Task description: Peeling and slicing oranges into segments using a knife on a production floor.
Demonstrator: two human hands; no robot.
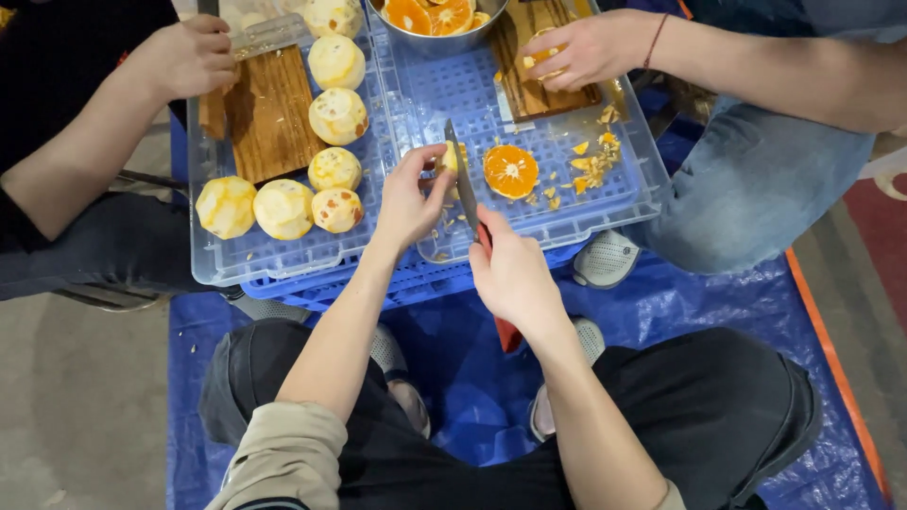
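My left hand (408,195) pinches a small peeled orange piece (452,159) over the clear tray on the blue crate (567,210). My right hand (510,274) grips a red-handled knife (463,179) whose blade stands against that piece. A cut orange half (511,171) lies face up just right of the blade, with bits of peel (590,161) beside it.
Several peeled oranges (283,208) lie in the left tray by a wooden board (272,115). A metal bowl (439,21) of orange halves stands at the back. Another person's hand (189,59) holds a knife at the left; a third person's hand (581,49) holds fruit on the right board.
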